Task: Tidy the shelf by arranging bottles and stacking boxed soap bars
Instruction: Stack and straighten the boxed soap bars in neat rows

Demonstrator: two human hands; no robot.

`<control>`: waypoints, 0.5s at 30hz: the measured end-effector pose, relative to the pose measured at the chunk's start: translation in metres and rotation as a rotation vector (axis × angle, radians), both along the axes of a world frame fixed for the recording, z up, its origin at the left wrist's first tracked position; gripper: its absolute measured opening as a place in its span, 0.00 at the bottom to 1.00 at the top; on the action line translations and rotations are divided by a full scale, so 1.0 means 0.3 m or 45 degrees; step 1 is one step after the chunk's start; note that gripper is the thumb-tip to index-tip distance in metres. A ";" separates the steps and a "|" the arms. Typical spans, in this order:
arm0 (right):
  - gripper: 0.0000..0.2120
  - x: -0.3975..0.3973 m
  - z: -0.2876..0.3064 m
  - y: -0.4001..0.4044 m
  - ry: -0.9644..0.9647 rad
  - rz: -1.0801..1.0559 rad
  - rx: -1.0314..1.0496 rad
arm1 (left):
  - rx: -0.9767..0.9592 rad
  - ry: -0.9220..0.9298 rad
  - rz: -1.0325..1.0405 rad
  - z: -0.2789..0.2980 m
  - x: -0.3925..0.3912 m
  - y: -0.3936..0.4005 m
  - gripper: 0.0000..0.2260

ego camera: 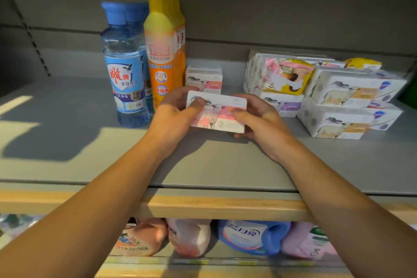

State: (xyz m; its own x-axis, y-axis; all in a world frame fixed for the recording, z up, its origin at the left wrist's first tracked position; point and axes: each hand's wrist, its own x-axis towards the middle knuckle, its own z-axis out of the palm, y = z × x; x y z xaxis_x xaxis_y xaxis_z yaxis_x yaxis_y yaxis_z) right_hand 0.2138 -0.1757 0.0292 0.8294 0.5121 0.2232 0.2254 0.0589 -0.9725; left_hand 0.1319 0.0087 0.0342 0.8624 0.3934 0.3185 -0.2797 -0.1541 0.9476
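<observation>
- The shelf (67, 160) is looking partly tidied: bottles (126, 67) are standing grouped at the left, soap boxes (338, 101) are sitting piled loosely at the right.
- Both hands, left hand (173, 115) and right hand (259, 117), are gripping one pink sheep-printed soap box (217, 111), hovering before another box (204, 79).

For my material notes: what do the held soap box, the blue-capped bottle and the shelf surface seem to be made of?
Held soap box: printed card, probably, with crisp edges and a slight sheen.
Blue-capped bottle: clear plastic, see-through above a glossy label.
Shelf surface: matte grey, likely painted metal; cannot be sure.
</observation>
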 end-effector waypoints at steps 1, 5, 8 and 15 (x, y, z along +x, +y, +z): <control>0.13 -0.004 0.003 0.004 0.004 -0.021 0.020 | -0.022 0.021 -0.031 -0.003 0.000 0.001 0.13; 0.09 -0.002 0.020 -0.009 0.198 -0.093 0.184 | -0.306 0.050 -0.432 -0.004 -0.007 0.006 0.33; 0.08 0.008 0.021 -0.017 0.382 -0.056 0.217 | -0.198 0.039 -0.548 -0.001 -0.016 0.000 0.36; 0.18 0.009 0.019 -0.022 0.424 0.339 0.440 | -0.549 0.104 -0.273 0.017 -0.019 -0.003 0.25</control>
